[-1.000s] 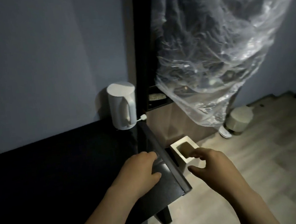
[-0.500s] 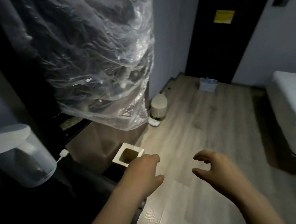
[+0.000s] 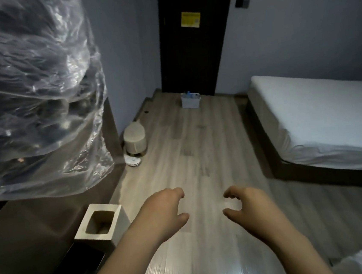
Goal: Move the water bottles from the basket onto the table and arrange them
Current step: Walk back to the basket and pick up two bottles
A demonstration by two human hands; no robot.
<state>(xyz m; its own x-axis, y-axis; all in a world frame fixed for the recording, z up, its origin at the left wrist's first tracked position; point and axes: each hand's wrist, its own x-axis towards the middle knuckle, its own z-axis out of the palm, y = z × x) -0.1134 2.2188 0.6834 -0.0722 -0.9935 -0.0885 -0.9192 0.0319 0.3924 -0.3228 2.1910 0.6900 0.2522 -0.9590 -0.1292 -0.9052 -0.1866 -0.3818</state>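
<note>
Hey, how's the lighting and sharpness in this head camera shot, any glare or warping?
Head view: dim overall; glare streaks on the plastic sheet; a pale sheen on the floor; wide-angle bending of the bed edge; the basket by the door is small and soft.

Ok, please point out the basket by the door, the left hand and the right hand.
basket [image 3: 191, 102]: head view, front wall.
left hand [image 3: 161, 212]: head view, back of hand.
right hand [image 3: 249, 207]: head view, back of hand.
</note>
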